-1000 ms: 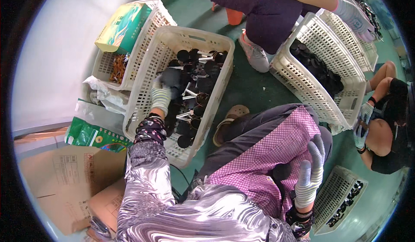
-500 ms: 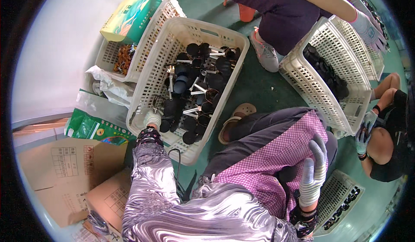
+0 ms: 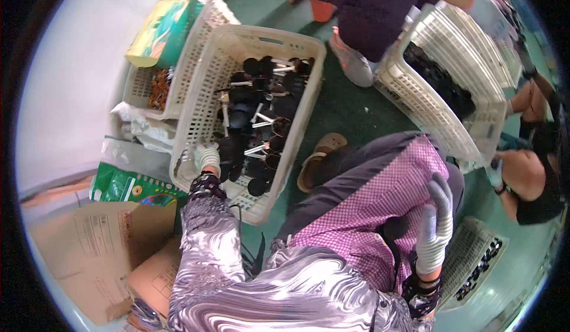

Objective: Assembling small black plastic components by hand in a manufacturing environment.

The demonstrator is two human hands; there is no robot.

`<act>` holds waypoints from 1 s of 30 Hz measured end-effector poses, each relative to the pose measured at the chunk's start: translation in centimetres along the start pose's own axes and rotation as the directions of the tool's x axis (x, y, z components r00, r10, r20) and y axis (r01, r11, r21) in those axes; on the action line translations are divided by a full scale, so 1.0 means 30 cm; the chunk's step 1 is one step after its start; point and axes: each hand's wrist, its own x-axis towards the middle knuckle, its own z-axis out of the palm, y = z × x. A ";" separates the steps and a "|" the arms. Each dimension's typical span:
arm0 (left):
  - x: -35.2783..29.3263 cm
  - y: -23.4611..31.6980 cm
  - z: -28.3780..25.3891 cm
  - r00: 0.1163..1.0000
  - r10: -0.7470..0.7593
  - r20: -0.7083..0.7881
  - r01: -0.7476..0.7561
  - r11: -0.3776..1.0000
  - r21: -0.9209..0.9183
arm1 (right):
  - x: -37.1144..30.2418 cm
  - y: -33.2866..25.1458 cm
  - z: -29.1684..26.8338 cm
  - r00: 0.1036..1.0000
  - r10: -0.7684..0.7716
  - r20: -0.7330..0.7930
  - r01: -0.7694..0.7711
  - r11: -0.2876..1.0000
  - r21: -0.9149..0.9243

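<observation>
My left hand (image 3: 208, 157), in a pale striped glove, reaches into the near-left corner of a large white plastic crate (image 3: 309, 118). Its fingers point down inside the crate and are blurred, so what they hold, if anything, does not show. Beside it lies a pile of black round-headed parts (image 3: 239, 118), several with pale metal rods (image 3: 257, 148) sticking out. Over my right thigh, my right hand (image 3: 434, 231) is raised in a matching glove. Its fingers are stretched out and apart, with nothing in them, next to my pink checked apron (image 3: 350, 213).
Behind the crate at left stands another white basket (image 3: 199, 53) bearing a green and yellow box (image 3: 163, 32). Cardboard boxes (image 3: 95, 255) and a green bag (image 3: 119, 183) lie at left. Two people sit nearby, by white crates (image 3: 415, 97) of black parts. A small basket (image 3: 469, 261) is lower right.
The view has shifted slightly, moving the crates a little leftward. My left hand stays in the crate's corner, and my right hand remains raised and spread. A person's hands at right have moved.
</observation>
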 end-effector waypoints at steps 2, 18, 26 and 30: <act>-0.094 0.131 -0.051 0.861 0.462 -0.215 -0.475 0.880 -0.013 | 0.021 0.031 -0.043 0.993 0.016 -0.113 -0.016 1.000 0.000; -1.165 0.660 -0.259 -0.851 0.525 0.008 -0.450 -0.720 -0.528 | -0.065 0.231 -0.166 0.844 0.316 -0.434 -0.065 0.862 0.502; -1.264 0.669 -0.207 -0.853 0.487 0.186 -0.518 -0.753 -0.406 | -0.141 0.652 -0.245 0.630 0.636 -0.447 -0.249 0.710 0.658; -1.281 0.689 -0.226 -0.862 0.453 0.228 -0.503 -0.713 -0.488 | -0.266 1.069 -0.151 0.558 0.759 -0.335 -0.617 0.649 0.444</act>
